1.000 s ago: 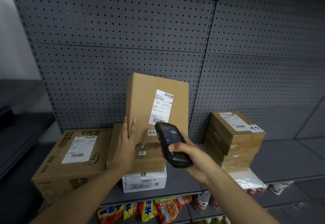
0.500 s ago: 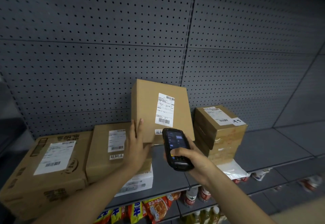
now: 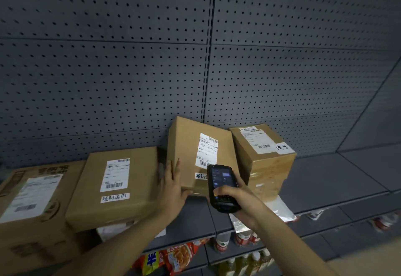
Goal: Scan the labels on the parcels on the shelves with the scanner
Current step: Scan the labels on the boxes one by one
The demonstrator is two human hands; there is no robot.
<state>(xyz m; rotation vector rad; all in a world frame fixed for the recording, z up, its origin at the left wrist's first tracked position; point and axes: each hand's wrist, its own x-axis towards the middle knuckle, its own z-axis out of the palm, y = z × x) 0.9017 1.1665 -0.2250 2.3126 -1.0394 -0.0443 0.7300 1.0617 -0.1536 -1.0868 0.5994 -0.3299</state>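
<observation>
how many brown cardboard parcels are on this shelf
4: far-left box, flat box beside it, upright box the left hand steadies, taped box on the right. Others may hide underneath.

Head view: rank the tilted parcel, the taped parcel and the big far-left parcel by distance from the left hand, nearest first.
1. Tilted parcel: leaning on the pegboard, the left hand is against its lower left edge.
2. Taped parcel: right of it, behind the scanner.
3. Big far-left parcel: at the shelf's left end.

Left hand (image 3: 171, 191) steadies tilted parcel (image 3: 191, 152); right hand (image 3: 240, 199) grips scanner (image 3: 221, 186).
</observation>
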